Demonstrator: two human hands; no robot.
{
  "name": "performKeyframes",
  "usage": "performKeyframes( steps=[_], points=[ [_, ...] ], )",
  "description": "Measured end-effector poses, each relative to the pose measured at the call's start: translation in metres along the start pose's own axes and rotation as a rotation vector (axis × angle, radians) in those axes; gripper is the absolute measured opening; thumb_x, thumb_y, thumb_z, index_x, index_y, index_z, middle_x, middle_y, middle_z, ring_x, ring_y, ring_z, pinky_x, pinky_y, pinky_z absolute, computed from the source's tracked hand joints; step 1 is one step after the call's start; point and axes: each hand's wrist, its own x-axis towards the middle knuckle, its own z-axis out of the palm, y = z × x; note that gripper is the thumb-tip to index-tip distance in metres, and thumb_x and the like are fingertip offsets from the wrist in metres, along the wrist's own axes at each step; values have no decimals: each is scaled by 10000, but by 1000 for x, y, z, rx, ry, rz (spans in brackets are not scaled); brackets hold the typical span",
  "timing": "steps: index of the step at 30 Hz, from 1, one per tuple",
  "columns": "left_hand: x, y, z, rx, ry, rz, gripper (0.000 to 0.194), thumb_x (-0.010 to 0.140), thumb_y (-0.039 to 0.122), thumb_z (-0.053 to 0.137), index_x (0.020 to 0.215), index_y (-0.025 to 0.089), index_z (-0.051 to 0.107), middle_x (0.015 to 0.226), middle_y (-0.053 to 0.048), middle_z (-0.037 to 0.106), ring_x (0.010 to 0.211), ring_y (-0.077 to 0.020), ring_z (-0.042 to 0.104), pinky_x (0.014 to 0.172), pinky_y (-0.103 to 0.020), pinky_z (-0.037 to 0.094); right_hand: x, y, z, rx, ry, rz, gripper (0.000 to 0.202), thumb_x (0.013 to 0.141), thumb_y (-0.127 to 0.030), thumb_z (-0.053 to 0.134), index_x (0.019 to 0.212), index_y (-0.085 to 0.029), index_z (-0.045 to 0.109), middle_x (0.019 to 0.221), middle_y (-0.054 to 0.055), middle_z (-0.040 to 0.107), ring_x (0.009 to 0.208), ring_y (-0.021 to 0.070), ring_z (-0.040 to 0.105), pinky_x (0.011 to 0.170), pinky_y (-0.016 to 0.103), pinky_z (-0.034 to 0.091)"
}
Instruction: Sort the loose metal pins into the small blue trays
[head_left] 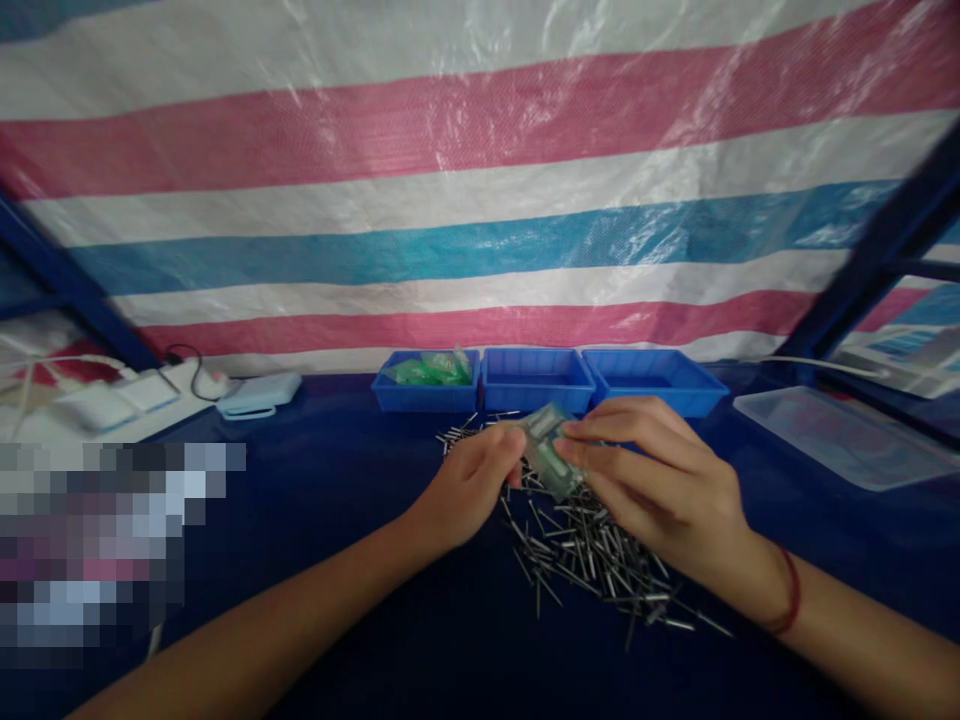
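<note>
Between my two hands, above the table, is a small clear greenish plastic bag (553, 452). My left hand (480, 468) pinches its left edge between thumb and fingers. With bent fingers, my right hand (664, 480) grips the bag's right side. Pale shapes show through the plastic, too blurred to name. Below and around the hands lies a loose pile of thin silver metal pieces that look like pop rivets (592, 550); my hands cover part of it. A red cord circles my right wrist.
Three blue bins stand along the back: a left bin (381, 390) holding green plastic bags (427, 370), a middle bin (537, 398) and a right bin (660, 400). A clear plastic lid (847, 440) lies right. Left are a light-blue case (259, 394) and a power strip (191, 385) with chargers.
</note>
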Motion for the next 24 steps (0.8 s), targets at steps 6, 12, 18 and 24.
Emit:
performKeyframes(
  steps=[6, 12, 18, 24],
  points=[
    [1, 3, 7, -121, -26, -112, 406, 867, 510, 441, 728, 145, 552, 591, 5, 526, 536, -99, 466, 515, -226, 366, -1, -2, 3, -69, -1, 15, 249, 794, -38, 534, 946, -193, 656, 1041, 96, 566, 956, 214, 544, 769, 366, 481],
    [2, 6, -4, 284, 142, 164, 222, 910, 292, 449, 859, 152, 614, 775, -19, 562, 696, -123, 546, 674, -259, 460, 1, -12, 8, 281, -86, 641, 290, 910, -297, 439, 1168, -197, 526, 593, -40, 504, 493, 110, 486, 461, 238, 406],
    [-1, -1, -13, 631, 69, 421, 244, 884, 174, 475, 1102, 217, 574, 1033, -55, 477, 779, -128, 517, 743, -301, 480, 4, -13, 16, 681, -154, 908, 296, 856, -418, 505, 1011, -187, 607, 611, -12, 592, 486, 106, 535, 439, 227, 426],
    [-3, 2, -7, 444, -38, 326, 547, 777, 292, 613, 1286, 256, 417, 1213, -102, 373, 817, -142, 525, 777, -352, 503, 1, -4, 24, 733, 20, 923, 182, 746, -337, 655, 872, -210, 617, 638, -19, 610, 568, 119, 585, 525, 245, 480]
  ],
)
